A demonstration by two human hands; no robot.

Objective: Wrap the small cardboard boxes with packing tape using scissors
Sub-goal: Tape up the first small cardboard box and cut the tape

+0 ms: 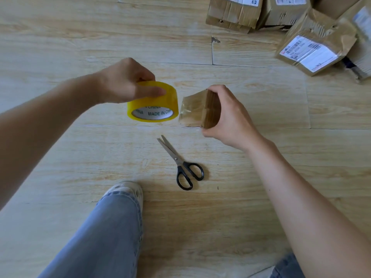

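Nearest to the person, a leg in jeans [112, 227] and a pale shoe [125, 190] rest on the wooden floor [60, 47]. Just beyond, nearer than both hands and between them, the scissors [181, 164] lie flat. Their black handles are toward the person, and the blades, a little apart, point away to the gap between the hands. I think they wait there so that either hand can reach them quickly.

The left hand [124, 83] grips the yellow tape roll [152, 102] from above, its hole turned toward the person. Just beside it, not touching, the right hand [226, 117] grasps the small cardboard box [198, 110] in the air. The glossy, taped side of the box faces the roll, probably to receive the next strip. Its long axis seems to run away from the person. I see no strip drawn between them.

Far beyond the right hand lies a pile of other boxes [313, 51].
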